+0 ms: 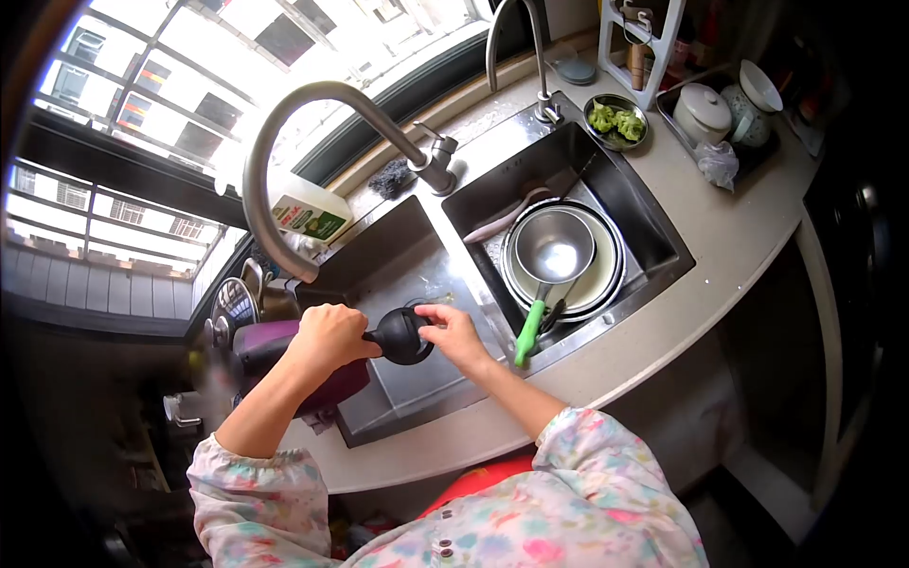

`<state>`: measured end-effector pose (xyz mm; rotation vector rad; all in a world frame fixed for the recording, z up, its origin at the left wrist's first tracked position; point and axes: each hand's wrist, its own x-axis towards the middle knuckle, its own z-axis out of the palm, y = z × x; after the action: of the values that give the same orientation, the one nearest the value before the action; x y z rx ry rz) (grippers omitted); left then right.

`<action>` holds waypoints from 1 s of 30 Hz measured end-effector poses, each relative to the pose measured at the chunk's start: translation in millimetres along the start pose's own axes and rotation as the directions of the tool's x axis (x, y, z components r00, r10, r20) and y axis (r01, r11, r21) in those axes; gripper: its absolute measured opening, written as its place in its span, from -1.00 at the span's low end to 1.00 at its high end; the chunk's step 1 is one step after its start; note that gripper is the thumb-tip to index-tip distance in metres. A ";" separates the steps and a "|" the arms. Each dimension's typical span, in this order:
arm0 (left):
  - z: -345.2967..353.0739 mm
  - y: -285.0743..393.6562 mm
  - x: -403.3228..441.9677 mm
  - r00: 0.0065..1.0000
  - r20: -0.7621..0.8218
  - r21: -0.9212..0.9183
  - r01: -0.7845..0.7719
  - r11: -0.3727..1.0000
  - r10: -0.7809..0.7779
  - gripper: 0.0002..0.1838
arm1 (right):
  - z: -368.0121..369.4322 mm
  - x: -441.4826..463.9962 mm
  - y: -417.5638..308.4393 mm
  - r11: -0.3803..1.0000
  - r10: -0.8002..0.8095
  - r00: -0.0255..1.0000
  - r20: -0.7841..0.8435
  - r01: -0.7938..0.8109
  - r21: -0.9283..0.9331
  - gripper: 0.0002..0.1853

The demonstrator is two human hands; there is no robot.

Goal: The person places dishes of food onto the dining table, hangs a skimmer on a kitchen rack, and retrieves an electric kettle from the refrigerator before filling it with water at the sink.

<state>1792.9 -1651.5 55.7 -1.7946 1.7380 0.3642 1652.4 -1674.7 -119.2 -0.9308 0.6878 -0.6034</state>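
Over the left sink basin (417,383), my left hand (331,338) is wrapped round the handle of a black ladle-like utensil (402,336). My right hand (454,336) touches the rim of its round black head, thumb and fingers pinched at the edge. Beneath my left forearm is a purple container (331,388), partly hidden by the arm. To the right, a metal strainer or pan (556,246) with a green handle rests on stacked bowls (611,265) in the other basin.
A large curved faucet (260,189) arches over the left basin; a smaller tap (546,106) stands behind the right one. A white bottle (317,210) is by the window. A bowl of green vegetables (615,123) and a tray with a white lidded pot (703,112) are at the back right.
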 end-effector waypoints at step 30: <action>11.5 -17.7 -139.7 0.862 -0.327 -0.851 -0.091 0.517 -0.387 -0.44 | 51.7 -53.1 -160.7 0.977 -0.209 0.919 0.333 0.212 0.026 -0.49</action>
<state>1798.3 -1533.0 132.5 -2.9663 1.8297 0.8753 1630.2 -1685.0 56.1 -1.0945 0.2870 -0.6121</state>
